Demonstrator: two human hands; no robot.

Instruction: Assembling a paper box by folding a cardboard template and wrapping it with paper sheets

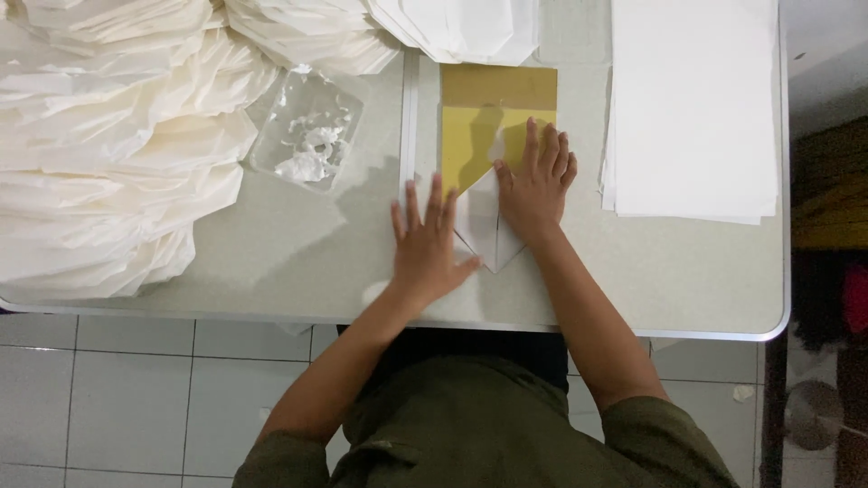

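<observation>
My left hand (427,242) lies flat with fingers spread on the left part of a white sheet of paper (484,235) folded to a point toward me. My right hand (535,177) presses flat on the right part of that sheet, over a yellow-brown card (493,108) lying under it. The folded white tip shows between my two hands. Neither hand grips anything; both press the paper onto the grey table (298,262).
A big heap of folded white paper pieces (108,145) fills the table's left side and back. A clear plastic tray with white paste (309,136) sits left of the card. A stack of flat white sheets (692,108) lies at the right. Tiled floor lies below.
</observation>
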